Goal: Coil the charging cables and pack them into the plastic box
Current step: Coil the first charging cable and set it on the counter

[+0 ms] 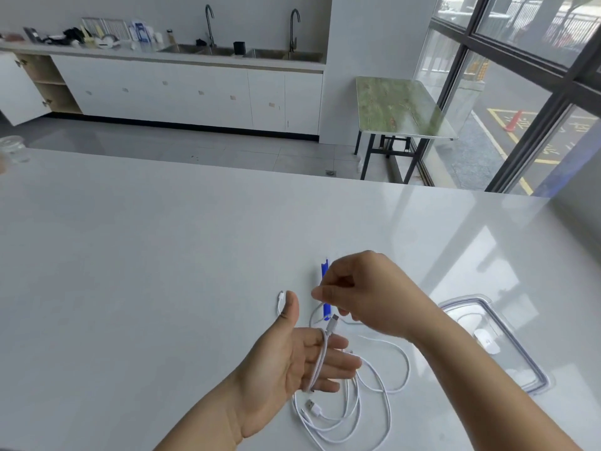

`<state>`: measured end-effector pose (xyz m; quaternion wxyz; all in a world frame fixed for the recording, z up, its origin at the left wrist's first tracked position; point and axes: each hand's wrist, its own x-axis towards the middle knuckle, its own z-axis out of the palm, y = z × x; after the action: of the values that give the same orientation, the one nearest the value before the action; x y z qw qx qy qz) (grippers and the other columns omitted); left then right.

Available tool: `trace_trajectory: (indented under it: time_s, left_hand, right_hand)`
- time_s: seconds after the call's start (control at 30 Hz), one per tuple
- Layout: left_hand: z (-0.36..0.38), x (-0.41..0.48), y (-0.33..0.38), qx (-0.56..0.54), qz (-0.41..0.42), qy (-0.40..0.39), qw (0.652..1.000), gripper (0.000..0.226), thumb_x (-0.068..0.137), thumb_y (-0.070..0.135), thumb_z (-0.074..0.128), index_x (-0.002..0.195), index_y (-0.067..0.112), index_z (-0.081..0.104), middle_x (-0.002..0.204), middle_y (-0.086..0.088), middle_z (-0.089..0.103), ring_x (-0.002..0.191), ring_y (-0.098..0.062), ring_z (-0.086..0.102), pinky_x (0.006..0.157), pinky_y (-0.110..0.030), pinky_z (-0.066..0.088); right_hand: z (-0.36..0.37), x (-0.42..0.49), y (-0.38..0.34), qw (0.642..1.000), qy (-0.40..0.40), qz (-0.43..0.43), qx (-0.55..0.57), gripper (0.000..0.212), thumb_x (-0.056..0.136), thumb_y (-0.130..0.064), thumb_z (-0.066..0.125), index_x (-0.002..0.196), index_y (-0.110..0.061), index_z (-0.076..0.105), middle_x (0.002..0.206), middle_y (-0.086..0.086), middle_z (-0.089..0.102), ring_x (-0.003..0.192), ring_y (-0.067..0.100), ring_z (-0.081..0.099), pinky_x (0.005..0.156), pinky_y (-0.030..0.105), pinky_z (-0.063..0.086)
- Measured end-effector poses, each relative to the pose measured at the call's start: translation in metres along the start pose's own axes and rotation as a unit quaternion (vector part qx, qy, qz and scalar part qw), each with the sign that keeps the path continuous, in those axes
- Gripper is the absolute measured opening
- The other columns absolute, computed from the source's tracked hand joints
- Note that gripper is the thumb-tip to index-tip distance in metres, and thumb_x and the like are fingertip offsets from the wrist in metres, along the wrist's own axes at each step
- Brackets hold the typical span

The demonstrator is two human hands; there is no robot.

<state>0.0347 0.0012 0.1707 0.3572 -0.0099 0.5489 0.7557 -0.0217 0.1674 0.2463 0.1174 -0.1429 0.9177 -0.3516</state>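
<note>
My left hand point(286, 359) is held palm up over the white table point(162, 255), fingers straight and thumb up. A white charging cable point(320, 359) is wound in loops around its fingers. My right hand point(364, 294) pinches that cable's free end, whose plug point(333, 322) hangs just above the left fingers. More loose white cable point(367, 402) lies tangled on the table under and right of my left hand, with a USB plug point(313, 405) showing. A clear plastic box point(497, 340) sits at the right, with white items inside.
A blue strip-like object point(325, 271) lies on the table behind my right hand, partly hidden. Another small white plug point(281, 296) lies beside my left thumb. A glass jar point(14, 149) stands at the table's far left edge. A green side table point(400, 109) stands beyond.
</note>
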Motion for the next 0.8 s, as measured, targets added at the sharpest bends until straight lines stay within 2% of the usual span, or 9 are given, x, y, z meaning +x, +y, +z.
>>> trace_trajectory:
  time_s: [0.07, 0.17, 0.23, 0.33, 0.43, 0.5, 0.63, 0.73, 0.8]
  left_hand:
    - [0.001, 0.001, -0.001, -0.066, 0.022, 0.031, 0.997, 0.100, 0.085, 0.076, 0.018, 0.127, -0.004, 0.059, 0.123, -0.024, 0.068, 0.118, -0.038, 0.064, 0.105, -0.050, 0.043]
    - [0.001, 0.001, 0.003, -0.217, 0.082, 0.057, 0.971, 0.095, 0.088, 0.075, 0.026, 0.126, -0.006, 0.060, 0.119, -0.022, 0.066, 0.116, -0.035, 0.054, 0.100, -0.042, 0.044]
    - [0.000, -0.001, 0.010, -0.274, 0.111, 0.057, 0.954, 0.098, 0.085, 0.076, 0.030, 0.130, -0.007, 0.056, 0.119, -0.024, 0.067, 0.116, -0.038, 0.055, 0.105, -0.045, 0.037]
    - [0.000, -0.007, 0.024, -0.310, 0.137, 0.050, 0.939, 0.100, 0.085, 0.077, 0.030, 0.134, -0.009, 0.048, 0.132, -0.032, 0.059, 0.125, -0.043, 0.058, 0.115, -0.052, 0.033]
    - [-0.003, -0.011, 0.033, -0.320, 0.159, 0.026, 0.934, 0.101, 0.086, 0.077, 0.033, 0.137, -0.009, 0.044, 0.137, -0.035, 0.053, 0.129, -0.045, 0.053, 0.114, -0.053, 0.037]
    - [-0.004, -0.014, 0.036, -0.320, 0.171, 0.003, 0.932, 0.101, 0.087, 0.077, 0.034, 0.137, -0.011, 0.045, 0.140, -0.037, 0.049, 0.133, -0.047, 0.048, 0.115, -0.053, 0.034]
    - [-0.004, -0.019, 0.038, -0.285, 0.179, -0.054, 0.940, 0.105, 0.087, 0.078, 0.036, 0.135, -0.015, 0.044, 0.140, -0.040, 0.046, 0.134, -0.050, 0.044, 0.117, -0.056, 0.031]
    - [0.001, -0.022, 0.037, -0.215, 0.167, -0.078, 0.959, 0.108, 0.084, 0.080, 0.032, 0.134, -0.014, 0.046, 0.137, -0.042, 0.048, 0.131, -0.053, 0.046, 0.112, -0.058, 0.034]
    - [0.004, -0.022, 0.034, -0.153, 0.144, -0.078, 0.975, 0.111, 0.081, 0.082, 0.029, 0.131, -0.015, 0.048, 0.132, -0.043, 0.052, 0.125, -0.054, 0.051, 0.105, -0.055, 0.040]
  right_hand:
    - [0.008, -0.016, -0.008, 1.000, 0.020, -0.017, -0.005, 0.002, 0.090, -0.032, 0.068, 0.088, -0.031, 0.069, 0.065, -0.009, 0.071, 0.053, 0.004, 0.059, 0.060, 0.024, 0.051]
    - [0.032, -0.042, -0.009, 0.999, 0.040, -0.031, -0.017, 0.021, 0.093, -0.030, 0.064, 0.108, -0.043, 0.058, 0.079, -0.015, 0.071, 0.062, 0.000, 0.057, 0.059, 0.015, 0.043]
    - [0.050, -0.053, -0.003, 0.997, 0.068, -0.043, 0.003, 0.019, 0.093, -0.028, 0.065, 0.103, -0.042, 0.057, 0.078, -0.018, 0.070, 0.060, 0.001, 0.057, 0.059, 0.014, 0.042]
    - [0.072, -0.067, 0.014, 0.987, 0.123, -0.041, 0.099, 0.010, 0.090, -0.035, 0.067, 0.092, -0.042, 0.062, 0.061, -0.016, 0.068, 0.051, 0.004, 0.059, 0.058, 0.013, 0.045]
    - [0.089, -0.077, 0.032, 0.980, 0.117, -0.043, 0.158, 0.005, 0.087, -0.042, 0.066, 0.091, -0.044, 0.067, 0.055, -0.012, 0.066, 0.050, 0.003, 0.060, 0.058, 0.011, 0.046]
    - [0.096, -0.078, 0.046, 0.983, 0.048, -0.024, 0.174, 0.012, 0.092, -0.030, 0.069, 0.089, -0.042, 0.071, 0.056, -0.011, 0.065, 0.053, 0.003, 0.062, 0.061, 0.015, 0.050]
    - [0.096, -0.060, 0.071, 0.987, -0.113, -0.006, 0.117, 0.016, 0.095, -0.044, 0.061, 0.088, -0.034, 0.071, 0.064, -0.011, 0.063, 0.065, 0.001, 0.061, 0.073, 0.022, 0.052]
    - [0.075, -0.033, 0.082, 0.994, -0.112, 0.006, 0.017, 0.024, 0.090, -0.051, 0.061, 0.068, -0.040, 0.063, 0.070, -0.005, 0.068, 0.067, 0.007, 0.061, 0.073, 0.025, 0.050]
    - [0.051, -0.014, 0.079, 0.995, -0.088, 0.008, -0.054, 0.015, 0.086, -0.034, 0.061, 0.072, -0.029, 0.065, 0.072, -0.003, 0.068, 0.068, 0.015, 0.058, 0.069, 0.028, 0.049]
